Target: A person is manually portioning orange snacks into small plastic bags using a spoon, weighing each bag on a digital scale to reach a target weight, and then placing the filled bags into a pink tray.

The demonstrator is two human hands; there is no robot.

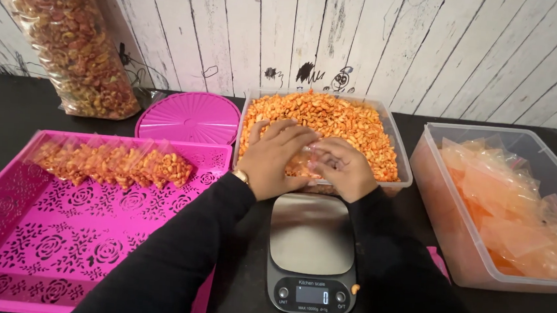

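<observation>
Fingers (pixel 305 153) pinch 1 small clear bag (pixel 315 158) over snack-filled tub (pixel 405 173)

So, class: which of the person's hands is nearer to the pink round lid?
Left. The left hand is over the near edge of the snack tub, just right of the pink round lid; the right hand is farther right, beyond the left one.

Illumination is bright and even, from overhead, with only soft shadows beneath the forearms. The steel platform of the kitchen scale (pixel 313 234) carries a diffuse sheen. Focus is mostly sharp; wide-angle distortion bends the frame edges.
</observation>
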